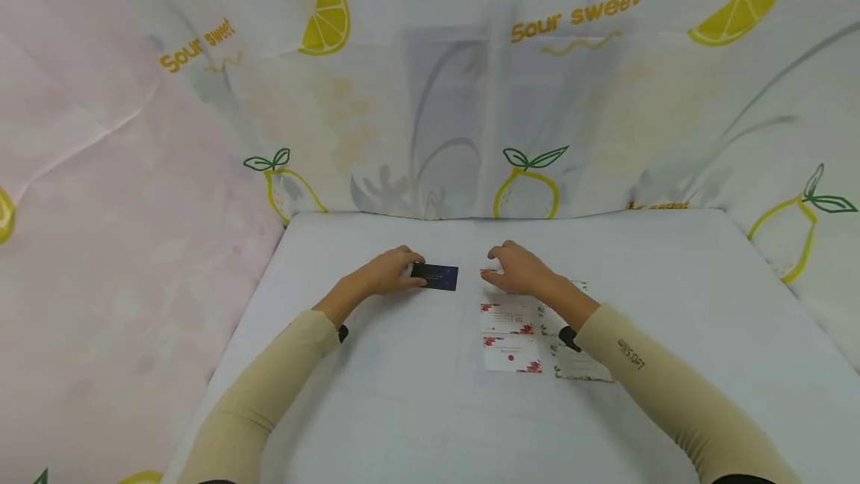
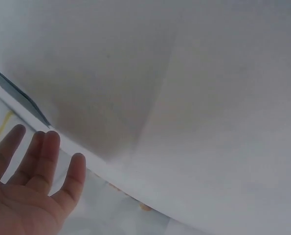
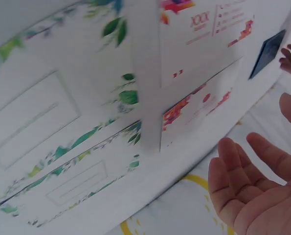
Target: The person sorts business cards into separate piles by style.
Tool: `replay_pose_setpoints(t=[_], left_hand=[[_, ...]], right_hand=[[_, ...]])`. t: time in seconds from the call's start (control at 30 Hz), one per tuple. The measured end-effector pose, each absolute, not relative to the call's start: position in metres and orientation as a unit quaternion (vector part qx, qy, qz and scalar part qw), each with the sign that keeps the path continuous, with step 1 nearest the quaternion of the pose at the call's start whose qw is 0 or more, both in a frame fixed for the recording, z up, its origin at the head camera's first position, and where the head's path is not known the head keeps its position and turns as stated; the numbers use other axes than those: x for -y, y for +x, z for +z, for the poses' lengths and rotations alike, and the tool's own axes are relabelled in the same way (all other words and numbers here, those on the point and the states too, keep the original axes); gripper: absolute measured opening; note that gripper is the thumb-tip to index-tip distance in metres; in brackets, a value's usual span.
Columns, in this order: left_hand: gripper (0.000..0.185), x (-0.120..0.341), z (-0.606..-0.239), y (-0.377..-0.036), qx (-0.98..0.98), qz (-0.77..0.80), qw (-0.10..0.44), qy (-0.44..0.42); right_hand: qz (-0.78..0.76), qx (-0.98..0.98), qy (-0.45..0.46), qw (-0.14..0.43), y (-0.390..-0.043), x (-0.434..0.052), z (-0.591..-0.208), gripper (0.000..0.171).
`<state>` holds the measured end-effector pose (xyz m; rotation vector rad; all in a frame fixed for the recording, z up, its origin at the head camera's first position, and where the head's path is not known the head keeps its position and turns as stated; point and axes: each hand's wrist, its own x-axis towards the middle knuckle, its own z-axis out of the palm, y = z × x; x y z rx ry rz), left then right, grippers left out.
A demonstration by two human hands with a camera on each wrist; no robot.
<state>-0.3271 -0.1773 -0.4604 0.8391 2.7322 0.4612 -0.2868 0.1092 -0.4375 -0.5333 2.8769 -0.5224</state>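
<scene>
Resting its fingertips on the dark card (image 1: 435,275) mid-table (image 1: 672,282), the left hand (image 1: 388,273) lies relaxed while the right hand (image 1: 516,269), fingers loose, touches the topmost of the red-printed cards (image 1: 510,334) already laid out, leaf-bordered cards (image 3: 52,147) alongside.

Table (image 1: 672,282): covered with a smooth, matt white sheet, faintly creased. Dark card (image 1: 435,275), lying on the table: stiff card stock, dark blue-black, slight sheen. Red-printed cards (image 1: 508,317), right of the dark card: white paper card, matt, flat. Leaf-printed cards (image 3: 62,142), right of the red-printed cards: white paper, matt, green-edged. Curtain (image 1: 571,95), behind the table: thin, semi-sheer cloth with lemon print, softly wrinkled. Sleeves (image 1: 672,387): beige knit fabric, matt.
</scene>
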Motion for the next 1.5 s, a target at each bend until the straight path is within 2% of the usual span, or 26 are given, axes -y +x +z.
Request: replay_pose_setpoints(t=[0.27,0.7,0.93,1.5], left_hand=[[0.05,0.185,-0.459,-0.325,-0.938,0.156,0.088,0.298],[0.05,0.185,-0.464,-0.321,-0.937,0.159,0.084,0.3],[0.05,0.182,-0.467,-0.317,-0.941,0.156,0.085,0.287],[0.043,0.131,-0.459,-0.313,-0.934,0.094,0.032,0.343]], right_hand=[[-0.177,-0.963,-0.189,0.074,-0.275,-0.134,-0.438,0.047],[-0.189,-0.967,-0.168,0.038,-0.27,-0.154,-0.446,0.043],[-0.191,-0.968,-0.154,0.056,-0.266,-0.16,-0.448,0.043],[-0.205,-0.964,-0.157,0.065,-0.273,-0.165,-0.453,0.044]])
